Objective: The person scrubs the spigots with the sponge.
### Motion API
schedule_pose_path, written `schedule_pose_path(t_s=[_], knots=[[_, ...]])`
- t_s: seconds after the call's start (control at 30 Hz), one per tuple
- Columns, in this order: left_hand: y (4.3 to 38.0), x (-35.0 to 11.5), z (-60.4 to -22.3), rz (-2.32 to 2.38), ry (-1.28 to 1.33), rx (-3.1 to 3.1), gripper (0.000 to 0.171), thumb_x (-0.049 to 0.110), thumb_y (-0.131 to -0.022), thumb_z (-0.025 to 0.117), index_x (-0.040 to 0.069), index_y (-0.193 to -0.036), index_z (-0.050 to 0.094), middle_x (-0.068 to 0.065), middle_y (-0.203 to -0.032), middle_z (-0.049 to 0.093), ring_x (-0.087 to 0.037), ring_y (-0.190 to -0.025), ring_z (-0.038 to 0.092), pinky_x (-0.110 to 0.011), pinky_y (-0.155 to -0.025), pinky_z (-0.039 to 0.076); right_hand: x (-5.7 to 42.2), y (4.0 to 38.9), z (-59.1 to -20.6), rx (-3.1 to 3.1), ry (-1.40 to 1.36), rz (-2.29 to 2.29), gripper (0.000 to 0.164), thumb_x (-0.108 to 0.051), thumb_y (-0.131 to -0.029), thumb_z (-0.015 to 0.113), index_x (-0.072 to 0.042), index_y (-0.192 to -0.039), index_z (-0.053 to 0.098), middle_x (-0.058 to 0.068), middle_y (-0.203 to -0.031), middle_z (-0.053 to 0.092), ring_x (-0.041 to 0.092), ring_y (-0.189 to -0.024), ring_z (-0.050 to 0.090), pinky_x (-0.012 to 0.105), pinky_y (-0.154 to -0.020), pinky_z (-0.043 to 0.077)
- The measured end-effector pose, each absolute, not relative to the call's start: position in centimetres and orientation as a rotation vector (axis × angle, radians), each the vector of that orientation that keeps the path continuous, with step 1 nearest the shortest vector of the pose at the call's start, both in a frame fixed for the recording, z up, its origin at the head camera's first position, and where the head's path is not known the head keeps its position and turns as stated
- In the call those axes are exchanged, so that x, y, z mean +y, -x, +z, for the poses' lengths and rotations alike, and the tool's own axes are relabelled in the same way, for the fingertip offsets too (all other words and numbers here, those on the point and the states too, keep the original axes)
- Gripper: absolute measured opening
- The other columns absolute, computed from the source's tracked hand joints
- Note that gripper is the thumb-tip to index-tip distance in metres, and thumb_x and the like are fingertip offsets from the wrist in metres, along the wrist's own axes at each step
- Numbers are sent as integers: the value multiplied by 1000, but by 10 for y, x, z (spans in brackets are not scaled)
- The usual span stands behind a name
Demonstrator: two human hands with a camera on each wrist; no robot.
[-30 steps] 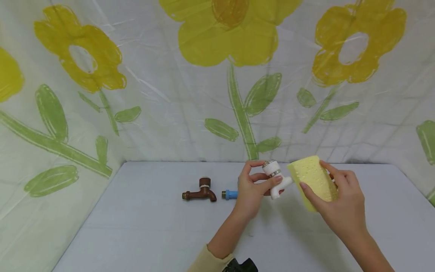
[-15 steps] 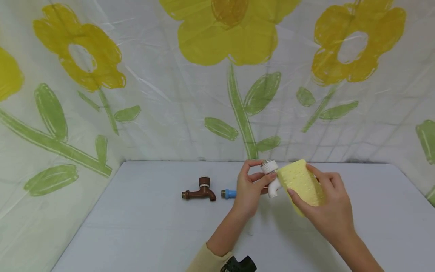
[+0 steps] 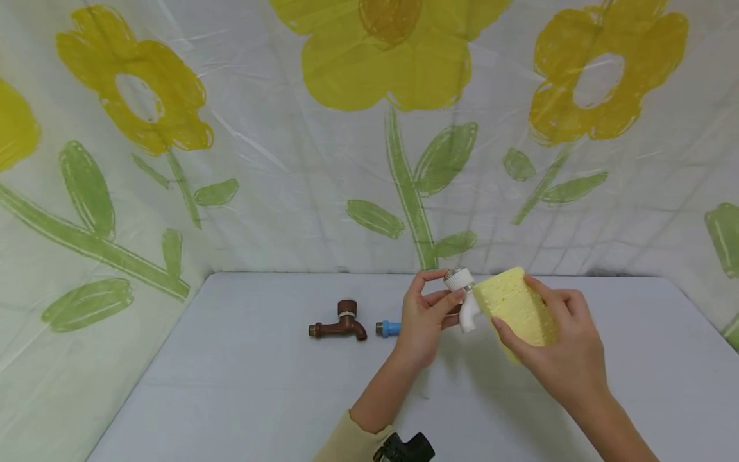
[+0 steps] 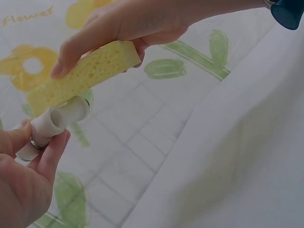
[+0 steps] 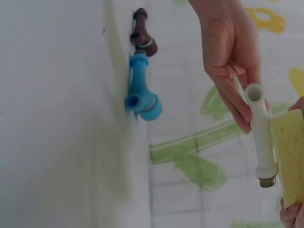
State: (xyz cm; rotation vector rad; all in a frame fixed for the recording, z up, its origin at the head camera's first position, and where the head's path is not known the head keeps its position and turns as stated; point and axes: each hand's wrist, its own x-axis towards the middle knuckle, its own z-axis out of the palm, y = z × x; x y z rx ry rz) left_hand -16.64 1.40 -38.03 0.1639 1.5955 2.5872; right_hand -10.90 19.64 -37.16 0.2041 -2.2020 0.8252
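Note:
My left hand (image 3: 424, 321) holds a white tap (image 3: 469, 311) up over the table, pinching it near its ribbed knob between thumb and fingers. The spout points down in the head view, and its open end shows in the right wrist view. My right hand (image 3: 568, 350) grips a yellow sponge (image 3: 514, 308) by its edges, thumb on the near side. One face of the sponge lies against the body of the tap (image 5: 261, 137); in the left wrist view the sponge (image 4: 85, 76) runs along the tap's threaded-end pipe.
A brown tap (image 3: 340, 324) lies on the white table (image 3: 242, 378) left of the hands. Beside it a blue tap (image 5: 142, 90) is partly hidden behind the left hand in the head view. A flower-printed sheet (image 3: 277, 212) hangs behind the table.
The right hand has brought the sponge leftward onto the white tap, then shifted it slightly back to the right and up. The left hand has stayed nearly in place, the tap tilting slightly.

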Motion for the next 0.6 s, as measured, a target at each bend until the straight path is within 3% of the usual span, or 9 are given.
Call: schedule_pose_path(t_s=[0.2,0.37,0.6], knots=[[169,11,-380,2611,-180,1590,33,-6,-101,64,-1,-132,54,-27,-108,75,-15,-84,74,-29,-74,64,192,109,-375,-2187,-285,821,73,-19,-65,93,-4,-133,71,15,-101,59,-2,-90,45,14,-68,40],[170,10,-381,2616,-195,1578,32,-6,-101,65,-1,-132,54,-25,-107,76,-15,-86,74,-30,-75,65,193,110,-374,-2181,-319,795,69,-28,-70,90,-4,-131,71,17,-100,59,13,-85,53,15,-67,42],[169,10,-380,2601,-198,1584,31,-5,-102,64,0,-131,54,-25,-107,76,-14,-85,74,-31,-75,65,192,108,-375,-2188,-303,820,73,-18,-63,93,-5,-131,71,15,-100,59,-4,-91,44,13,-67,41]])
